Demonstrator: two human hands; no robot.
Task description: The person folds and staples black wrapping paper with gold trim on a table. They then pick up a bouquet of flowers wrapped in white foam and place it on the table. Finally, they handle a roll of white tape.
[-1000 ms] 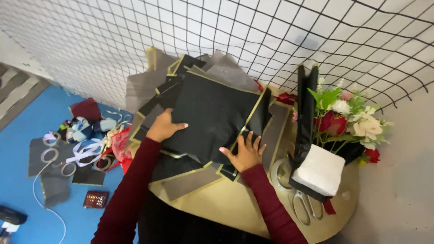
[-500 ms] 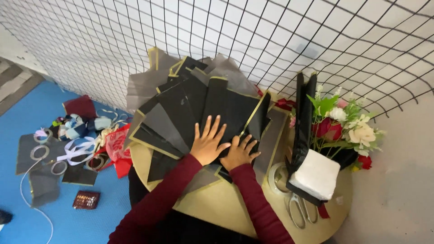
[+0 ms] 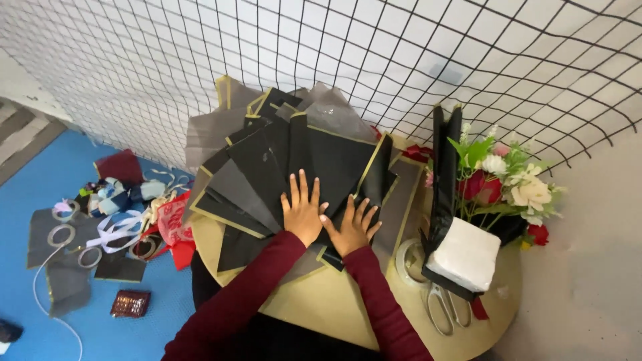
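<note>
Both hands lie flat, side by side, on a fanned stack of black wrapping sheets point(image 3: 321, 167) with gold edges. The left hand point(image 3: 302, 212) presses palm down with its fingers spread and pointing away from the person, grasping nothing; the right hand point(image 3: 352, 227) rests just beside it, also flat with fingers splayed, its thumb near the left hand's edge. Dark red sleeves point(image 3: 247, 301) run back from both wrists toward the bottom of the view. The sheets overlap one another across the far half of a round gold table point(image 3: 334, 314), some corners jutting past its rim. To the right stands a bouquet point(image 3: 508, 180) of red and white flowers with green leaves, wrapped in black, with a white block point(image 3: 466, 254) at its base. A pair of scissors point(image 3: 445, 307) lies on the table near the bouquet, beside a roll of clear tape point(image 3: 409, 264). A black wire grid point(image 3: 401, 60) stands behind the table. On the blue floor point(image 3: 40, 167) to the left lie ribbons, tape rolls point(image 3: 63, 234), grey sheets and red paper point(image 3: 175, 227); the small items there are too jumbled to tell apart. How many sheets lie under the hands cannot be made out.
</note>
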